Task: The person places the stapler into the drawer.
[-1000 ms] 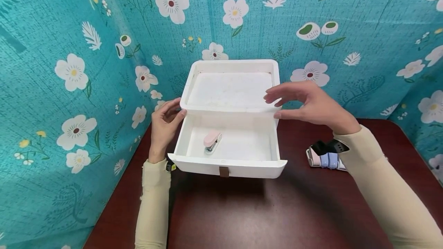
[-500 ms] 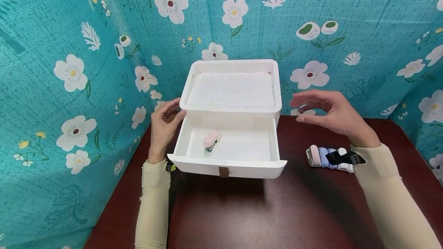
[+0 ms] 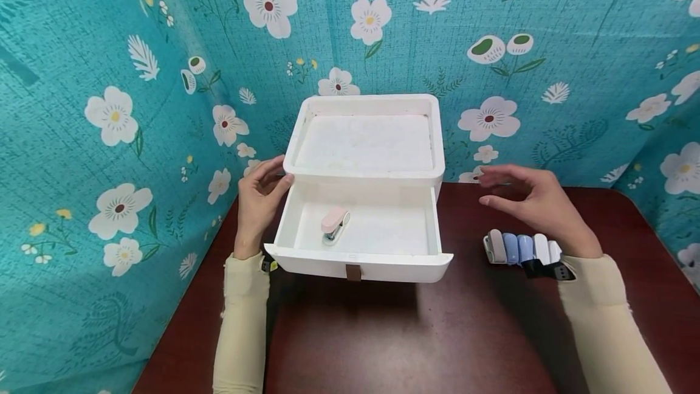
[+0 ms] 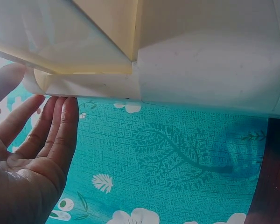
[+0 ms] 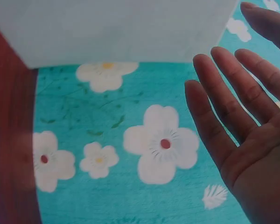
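A white drawer box [image 3: 364, 172] stands on the table with its drawer [image 3: 358, 266] pulled out toward me. Inside the drawer, left of its middle, lies a small pink stapler [image 3: 336, 224]. My left hand [image 3: 262, 202] touches the box's left side; in the left wrist view its fingers [image 4: 60, 130] lie fairly straight along the edge, with the thumb near the front corner. To the right of the box, my right hand [image 3: 533, 202] hovers with relaxed fingers and nothing in them. Just below it, a row of several small staplers [image 3: 522, 249] in pink, blue and white lies on the table.
The dark red table [image 3: 372, 339] extends in front of the box and to its right. Behind and left hangs a teal floral cloth [image 3: 383, 35], close to the box's back. A brown pull tab [image 3: 353, 272] sits on the drawer front.
My right hand has moved away from the box's right side, rightward and down toward the staplers. My left hand, the box and the drawer have stayed in place.
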